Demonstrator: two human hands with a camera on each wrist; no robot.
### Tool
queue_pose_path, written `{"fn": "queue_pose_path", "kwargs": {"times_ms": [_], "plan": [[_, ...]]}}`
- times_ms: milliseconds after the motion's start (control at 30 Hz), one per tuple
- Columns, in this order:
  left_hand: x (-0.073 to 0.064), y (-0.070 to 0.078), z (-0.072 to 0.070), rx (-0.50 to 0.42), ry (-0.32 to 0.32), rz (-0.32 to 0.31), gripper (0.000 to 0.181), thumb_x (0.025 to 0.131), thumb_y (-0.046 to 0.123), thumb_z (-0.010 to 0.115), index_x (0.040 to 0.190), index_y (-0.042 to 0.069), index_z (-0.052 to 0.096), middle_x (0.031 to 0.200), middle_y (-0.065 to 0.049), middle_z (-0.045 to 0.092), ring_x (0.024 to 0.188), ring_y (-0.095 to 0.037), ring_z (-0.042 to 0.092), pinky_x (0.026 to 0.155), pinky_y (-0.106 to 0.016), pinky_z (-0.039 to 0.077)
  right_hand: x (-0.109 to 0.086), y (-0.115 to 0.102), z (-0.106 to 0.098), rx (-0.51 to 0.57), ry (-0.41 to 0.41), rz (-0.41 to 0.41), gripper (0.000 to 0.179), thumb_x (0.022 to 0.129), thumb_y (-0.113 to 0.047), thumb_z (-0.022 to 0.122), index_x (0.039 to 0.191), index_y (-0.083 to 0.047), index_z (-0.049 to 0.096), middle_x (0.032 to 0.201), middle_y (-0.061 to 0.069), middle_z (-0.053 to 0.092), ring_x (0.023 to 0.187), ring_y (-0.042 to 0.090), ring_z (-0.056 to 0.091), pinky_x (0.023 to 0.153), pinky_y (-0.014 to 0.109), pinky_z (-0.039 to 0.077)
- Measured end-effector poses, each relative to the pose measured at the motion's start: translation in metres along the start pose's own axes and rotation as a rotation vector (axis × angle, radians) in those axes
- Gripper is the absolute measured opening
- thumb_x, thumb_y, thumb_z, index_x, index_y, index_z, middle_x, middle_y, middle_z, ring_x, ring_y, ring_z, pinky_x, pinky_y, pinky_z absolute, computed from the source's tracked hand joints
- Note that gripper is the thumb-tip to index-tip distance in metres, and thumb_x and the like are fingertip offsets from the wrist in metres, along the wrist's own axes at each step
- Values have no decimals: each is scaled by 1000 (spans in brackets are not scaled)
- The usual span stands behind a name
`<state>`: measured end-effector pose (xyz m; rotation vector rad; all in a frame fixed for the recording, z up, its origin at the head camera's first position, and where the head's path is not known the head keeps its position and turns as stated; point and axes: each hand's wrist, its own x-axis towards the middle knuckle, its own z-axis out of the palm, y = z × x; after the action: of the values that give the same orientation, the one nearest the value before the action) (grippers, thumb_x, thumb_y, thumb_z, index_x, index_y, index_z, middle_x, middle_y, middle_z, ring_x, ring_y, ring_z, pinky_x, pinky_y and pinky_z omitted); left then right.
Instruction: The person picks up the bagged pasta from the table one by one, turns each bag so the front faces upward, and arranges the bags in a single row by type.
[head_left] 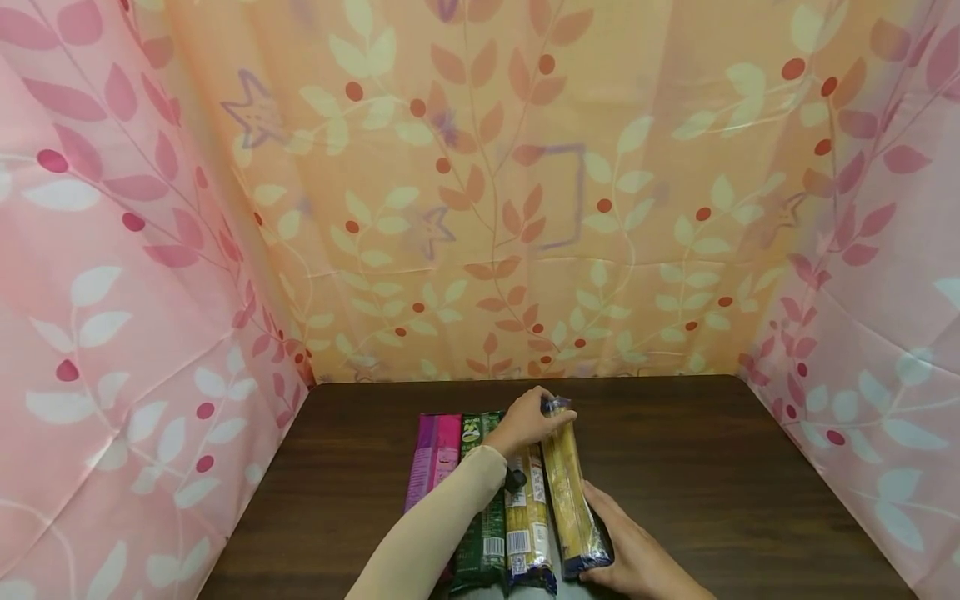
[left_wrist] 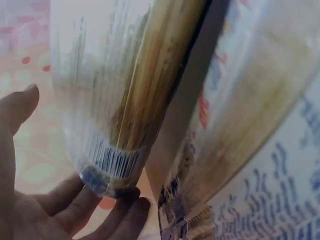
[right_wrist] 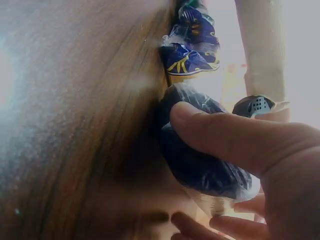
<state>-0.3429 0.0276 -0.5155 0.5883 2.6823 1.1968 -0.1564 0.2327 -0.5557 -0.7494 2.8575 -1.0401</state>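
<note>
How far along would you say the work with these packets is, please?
Apparently done: the purple-pink packet, green packet and neighbouring yellow packet lie side by side, unheld. In hand: the rightmost packet, with the left hand at its far end and the right hand holding its near end. Probably left: lining it up and letting go, since it slants relative to its neighbour.

Row of long packets (head_left: 492, 521) on brown table (head_left: 697, 475)
</note>
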Motion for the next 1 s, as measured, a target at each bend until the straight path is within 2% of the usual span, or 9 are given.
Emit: {"fn": "queue_pose_path", "kwargs": {"times_ms": [100,233,300,400,533,633,767,900,1000], "plan": [[0,1,1,-32,47,-10,75,95,67,72,144,13,57,146,-13,60,126,-31,64,99,-50,57,1,0,0,20,7,-21,122,76,-27,100,169,1,25,165,32,34,139,52,50,93,43,60],[0,-1,2,-80,86,-12,64,95,59,78,137,15,59,141,-13,61,115,-28,65,90,-47,58,3,0,0,58,6,-58,120,77,-18,99,168,3,24,165,35,30,139,56,47,91,35,60],[0,-2,2,-103,94,-8,59,95,54,80,134,15,59,138,-13,61,111,-26,65,86,-45,58,3,0,-1,79,1,-72,118,78,-16,98,168,4,24,164,37,30,139,59,45,91,34,60],[0,-3,1,-165,90,-3,52,97,47,81,132,15,60,135,-12,62,110,-25,65,84,-45,58,3,1,-3,158,-43,-47,117,81,-14,96,170,1,21,162,38,31,132,57,51,83,30,58],[0,-5,-2,-229,81,9,45,100,40,79,132,13,61,139,-12,63,119,-28,65,89,-46,58,4,2,-5,223,-76,-16,116,83,-15,94,171,-3,20,158,39,36,122,50,59,76,29,57],[-1,-8,-4,-247,89,10,43,101,37,79,132,13,61,142,-13,62,127,-33,62,96,-51,56,5,2,-5,223,-55,-30,114,84,-18,95,171,-4,22,157,38,38,126,54,57,82,35,61],[0,-11,-8,-278,120,-8,41,101,35,79,132,15,62,144,-14,61,134,-36,58,103,-56,54,6,0,-5,272,-42,-38,114,86,-19,93,173,-10,20,160,35,35,129,64,52,90,52,62],[0,-15,-11,-357,144,-28,41,101,34,79,135,17,63,144,-13,61,120,-33,65,92,-51,59,7,0,-4,387,-61,-15,120,88,-15,91,174,-15,8,165,41,20,126,78,45,91,65,58],[-1,-19,-13,-466,152,-38,42,100,29,80,136,15,63,142,-14,61,107,-28,68,84,-51,61,7,0,-3,464,-61,31,125,88,-15,91,174,-14,0,166,46,12,133,79,34,99,67,53]]}}
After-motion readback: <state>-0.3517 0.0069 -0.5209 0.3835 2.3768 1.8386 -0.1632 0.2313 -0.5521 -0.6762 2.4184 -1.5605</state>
